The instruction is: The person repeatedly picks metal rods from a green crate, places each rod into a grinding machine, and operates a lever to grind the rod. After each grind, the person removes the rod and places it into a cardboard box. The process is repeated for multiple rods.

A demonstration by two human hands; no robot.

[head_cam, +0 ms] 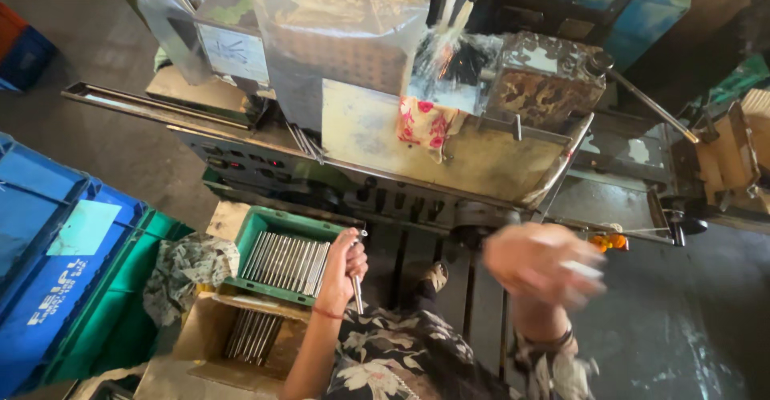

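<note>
Metal rod (357,292) gripped upright in clenched left hand (346,268), beside green tray's (255,231) right edge; right hand (541,265) blurred, grasp unclear. Risked slipping, dropping between machine slats.

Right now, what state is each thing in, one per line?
left hand: closed around a thin metal rod, held upright
right hand: raised, motion-blurred, grip unclear
green tray: holds rods lying side by side
cardboard box: open, rods inside
</note>
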